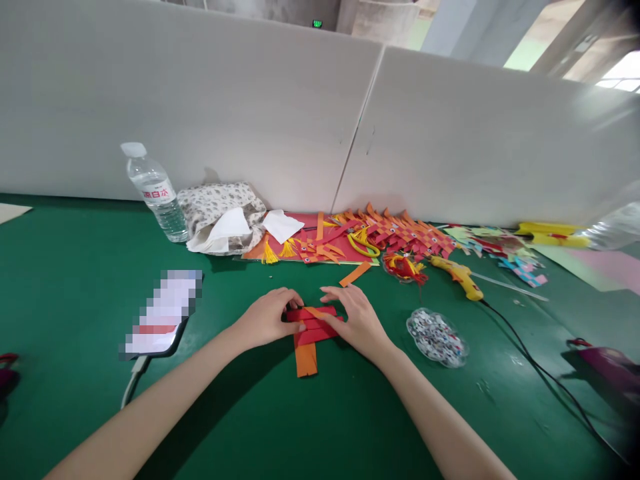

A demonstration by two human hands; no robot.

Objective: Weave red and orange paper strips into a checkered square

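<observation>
Red paper strips (317,331) lie side by side in front of me, woven with orange strips. One orange strip (306,360) sticks out below them towards me. My left hand (270,318) grips the left end of the woven strips, thumb on top and fingers curled at the far edge. At the right end, my right hand (357,320) has its thumb on the red paper, with its other fingers apart and reaching past the far edge. A loose orange strip (356,274) lies just beyond my right hand.
A phone (165,313) with a cable is on the left of the green table (240,427). Behind stand a water bottle (159,193) and a tissue pouch (225,213). Woven paper pieces (390,233) line the back. Rightward are a yellow glue gun (457,277) and a dish of googly eyes (437,338).
</observation>
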